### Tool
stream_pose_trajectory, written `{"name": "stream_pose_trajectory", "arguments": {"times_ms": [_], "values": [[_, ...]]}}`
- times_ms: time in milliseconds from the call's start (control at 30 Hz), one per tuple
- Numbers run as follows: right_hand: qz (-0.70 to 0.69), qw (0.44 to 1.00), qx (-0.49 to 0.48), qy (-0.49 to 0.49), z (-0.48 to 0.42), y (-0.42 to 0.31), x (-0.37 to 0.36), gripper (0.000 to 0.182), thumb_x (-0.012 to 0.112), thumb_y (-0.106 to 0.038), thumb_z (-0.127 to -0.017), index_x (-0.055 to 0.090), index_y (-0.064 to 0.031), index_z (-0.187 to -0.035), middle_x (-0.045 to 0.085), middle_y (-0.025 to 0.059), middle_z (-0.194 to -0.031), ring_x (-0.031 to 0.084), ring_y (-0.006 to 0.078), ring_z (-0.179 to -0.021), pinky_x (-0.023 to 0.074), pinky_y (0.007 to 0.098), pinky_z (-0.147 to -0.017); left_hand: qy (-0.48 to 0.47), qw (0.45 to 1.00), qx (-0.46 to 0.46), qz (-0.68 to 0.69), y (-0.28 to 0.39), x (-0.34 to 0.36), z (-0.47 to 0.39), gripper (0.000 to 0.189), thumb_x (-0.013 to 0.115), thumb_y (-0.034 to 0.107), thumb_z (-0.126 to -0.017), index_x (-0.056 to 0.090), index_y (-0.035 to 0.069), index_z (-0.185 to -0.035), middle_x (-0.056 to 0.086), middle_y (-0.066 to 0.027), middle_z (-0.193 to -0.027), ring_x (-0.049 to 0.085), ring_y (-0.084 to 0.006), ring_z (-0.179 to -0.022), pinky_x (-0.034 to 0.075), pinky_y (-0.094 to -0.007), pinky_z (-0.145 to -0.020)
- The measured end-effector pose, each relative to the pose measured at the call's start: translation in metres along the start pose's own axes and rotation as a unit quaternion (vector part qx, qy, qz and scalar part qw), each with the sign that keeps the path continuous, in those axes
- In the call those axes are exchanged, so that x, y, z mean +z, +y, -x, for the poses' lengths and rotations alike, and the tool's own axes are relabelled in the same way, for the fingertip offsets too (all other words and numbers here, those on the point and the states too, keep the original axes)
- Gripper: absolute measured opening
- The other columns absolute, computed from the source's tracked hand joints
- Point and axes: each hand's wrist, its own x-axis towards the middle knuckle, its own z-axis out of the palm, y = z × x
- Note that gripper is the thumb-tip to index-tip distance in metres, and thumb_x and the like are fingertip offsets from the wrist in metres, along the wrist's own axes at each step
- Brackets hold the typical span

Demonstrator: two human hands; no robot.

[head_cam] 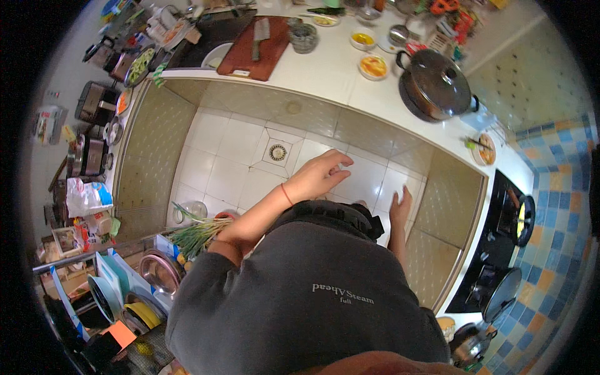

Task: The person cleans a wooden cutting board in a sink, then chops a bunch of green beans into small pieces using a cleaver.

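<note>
My left hand [321, 176], with a red string at the wrist, hangs over the tiled floor in front of my body. Its fingers are loosely curled, thumb apart, and nothing shows in it. My right hand [401, 204] is lower at my right side, fingers apart and holding nothing visible. Ahead of me on the white counter [323, 77], a cleaver [256, 40] lies on a reddish-brown cutting board [276, 44]. Beside the board stands a stone mortar [303, 38]. Further right are small bowls [373, 66] with orange and yellow contents and a large lidded pot [436, 84].
A black cooktop [487, 253] with a frying pan [524, 220] and a lidded wok [501, 294] runs along the right. Spring onions [199, 232] and a dish rack [86, 255] are at my left. A floor drain [278, 152] lies ahead, between cabinets.
</note>
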Motion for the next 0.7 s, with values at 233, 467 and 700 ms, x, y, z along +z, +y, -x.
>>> {"name": "stream_pose_trajectory", "arguments": {"times_ms": [233, 467, 700], "values": [[-0.073, 0.953, -0.198, -0.218, -0.139, -0.182, 0.126, 0.041, 0.057, -0.014, -0.082, 0.046, -0.0012, -0.119, 0.049, 0.0206, -0.113, 0.048, 0.0360, -0.103, 0.0393, 0.0390, -0.090, 0.213, 0.974, -0.057, 0.054, -0.058, -0.071, 0.037, 0.021, 0.056, 0.010, -0.084, 0.055, 0.002, -0.104, 0.058, -0.0101, -0.097, 0.058, -0.0174, -0.075, 0.046, -0.0268, -0.067], [-0.132, 0.889, -0.310, -0.310, -0.215, -0.278, 0.273, 0.041, 0.056, -0.015, -0.081, 0.046, -0.0042, -0.119, 0.050, 0.0182, -0.114, 0.049, 0.0332, -0.105, 0.0401, 0.0385, -0.089, 0.332, 0.923, -0.168, 0.101, -0.132, -0.160, 0.039, 0.019, 0.054, 0.010, -0.087, 0.055, 0.002, -0.104, 0.059, -0.0033, -0.091, 0.054, -0.0089, -0.078, 0.045, -0.0225, -0.071], [-0.101, 0.883, -0.191, -0.416, -0.281, -0.409, 0.388, 0.050, 0.052, -0.030, -0.086, 0.041, 0.0016, -0.123, 0.047, 0.0202, -0.119, 0.048, 0.0333, -0.108, 0.0402, 0.0411, -0.090, 0.340, 0.915, -0.188, 0.110, -0.192, -0.302, -0.015, 0.024, 0.053, 0.016, -0.089, 0.054, 0.001, -0.106, 0.058, -0.0017, -0.090, 0.053, -0.0087, -0.078, 0.045, -0.0221, -0.070]]}}
